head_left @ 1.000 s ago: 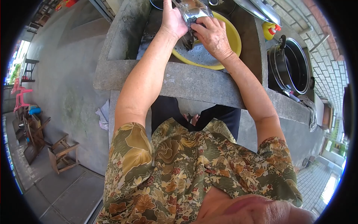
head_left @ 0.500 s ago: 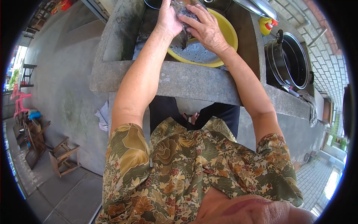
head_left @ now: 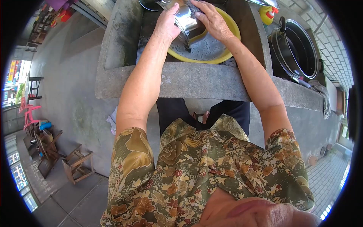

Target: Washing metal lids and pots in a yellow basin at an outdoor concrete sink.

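Observation:
My left hand point(head_left: 168, 23) is closed on the edge of a shiny, rounded metal piece of cookware point(head_left: 186, 19), tilted over a yellow basin point(head_left: 181, 58). A dark tip sticks out at its lower end, just above the suds; whether it is a pot or a lid I cannot tell. My right hand point(head_left: 213, 22) presses a grey scouring pad point(head_left: 193, 8) against the metal, fingers bent over it. Foamy water point(head_left: 211, 47) fills the basin, which stands inside a concrete sink point(head_left: 124, 41). The far part of the cookware is cut off by the top of the picture.
Right of the sink stand large dark pots point(head_left: 298, 49), with a yellow bottle point(head_left: 267, 15) behind them. A grey cloth point(head_left: 321, 94) hangs over the ledge. The sink's thick front rim point(head_left: 200, 83) lies under my forearms. Wooden stools point(head_left: 77, 164) are at the left.
The cookware has turned, so its bright metal surface now faces up. My left hand has shifted down its edge, while my right hand has moved slightly up and right with the pad.

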A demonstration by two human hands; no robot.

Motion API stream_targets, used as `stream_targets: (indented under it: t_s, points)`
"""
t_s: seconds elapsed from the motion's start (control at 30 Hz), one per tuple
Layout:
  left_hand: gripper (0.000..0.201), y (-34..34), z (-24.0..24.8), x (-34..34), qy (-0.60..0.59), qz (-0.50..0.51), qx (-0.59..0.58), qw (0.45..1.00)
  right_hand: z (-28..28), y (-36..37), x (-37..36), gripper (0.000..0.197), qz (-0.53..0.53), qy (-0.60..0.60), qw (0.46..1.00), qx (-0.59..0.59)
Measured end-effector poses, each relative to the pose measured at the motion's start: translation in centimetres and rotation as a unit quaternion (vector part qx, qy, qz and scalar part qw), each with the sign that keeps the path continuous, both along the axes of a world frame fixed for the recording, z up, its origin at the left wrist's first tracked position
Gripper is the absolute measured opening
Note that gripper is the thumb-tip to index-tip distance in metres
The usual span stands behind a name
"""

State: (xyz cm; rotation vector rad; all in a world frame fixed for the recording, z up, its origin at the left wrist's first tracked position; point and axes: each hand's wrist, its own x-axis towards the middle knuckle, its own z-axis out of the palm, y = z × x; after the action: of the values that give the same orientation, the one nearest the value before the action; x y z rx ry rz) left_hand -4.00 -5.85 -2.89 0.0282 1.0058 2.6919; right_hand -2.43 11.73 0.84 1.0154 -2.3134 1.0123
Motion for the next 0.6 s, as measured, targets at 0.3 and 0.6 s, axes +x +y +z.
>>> stream_targets:
  t_s: [0.3, 0.6]
  points:
    - [0.04, -1.0, 2.6, 1.1, -0.146, 0.189, -0.05, 0.97, -1.7, 2.2, -1.9, 0.042, -0.064, -0.254, 0.965, -0.03]
    - [0.031, -0.3, 2.3, 1.9, -0.101, -0.039, -0.282, 0.953, -2.3, 2.8, -1.9, 0.047, -0.011, -0.074, 0.995, 0.067]
